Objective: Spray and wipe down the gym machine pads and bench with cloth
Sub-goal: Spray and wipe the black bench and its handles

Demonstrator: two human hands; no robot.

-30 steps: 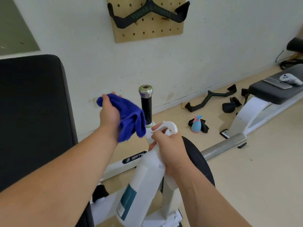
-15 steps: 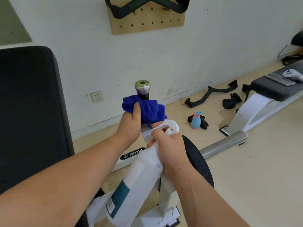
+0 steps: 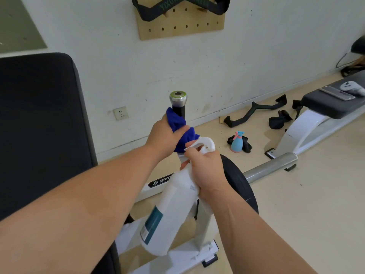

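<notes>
My left hand (image 3: 165,133) grips a blue cloth (image 3: 180,126) wrapped round the black upright handle (image 3: 178,102) of the white machine, below its silver cap. My right hand (image 3: 205,171) holds a white spray bottle (image 3: 169,210) by its neck, fingers at the trigger, the nozzle close to the cloth. A large black back pad (image 3: 39,131) fills the left side. Behind my right hand sits a black round pad (image 3: 240,184). A black bench (image 3: 327,103) stands at the far right.
A small blue spray bottle (image 3: 237,142) and black cable handles (image 3: 254,112) lie on the floor by the wall. A phone (image 3: 336,92) and a white controller (image 3: 351,87) rest on the bench. A steel bar (image 3: 270,168) runs along the floor. A pegboard (image 3: 181,26) hangs above.
My left hand brought the cloth from the left onto the handle, then slid it down the grip. The right hand with the bottle stayed in place.
</notes>
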